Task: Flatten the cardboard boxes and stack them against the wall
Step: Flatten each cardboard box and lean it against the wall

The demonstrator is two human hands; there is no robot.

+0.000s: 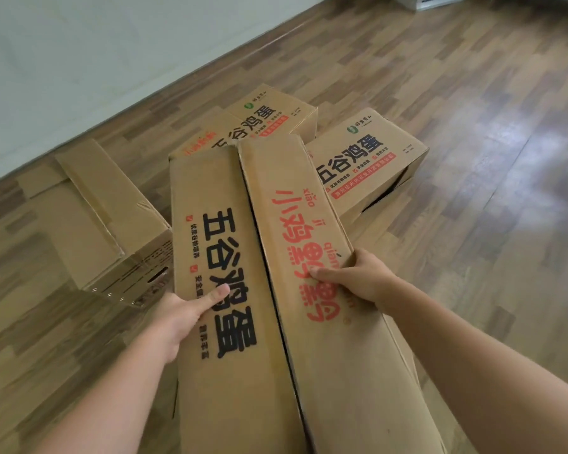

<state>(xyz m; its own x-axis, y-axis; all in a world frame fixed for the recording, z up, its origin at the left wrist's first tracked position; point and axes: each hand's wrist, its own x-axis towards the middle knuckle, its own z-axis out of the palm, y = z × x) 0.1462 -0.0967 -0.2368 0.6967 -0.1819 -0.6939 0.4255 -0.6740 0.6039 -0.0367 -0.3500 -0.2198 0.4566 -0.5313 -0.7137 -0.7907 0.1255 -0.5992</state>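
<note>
I hold a long brown cardboard box in front of me, its two top flaps meeting along a dark seam. The left flap carries black print, the right flap red print. My left hand grips the box's left edge with the thumb on top. My right hand clasps the right edge, fingers over the red print. On the floor beyond lie three more boxes: a plain one at the left, a printed one behind the held box, and another printed one at the right with an open gap in its side.
A pale wall runs diagonally across the upper left, meeting the wood-pattern floor. A white object stands at the top right corner by the wall. Bare floor spreads to the right.
</note>
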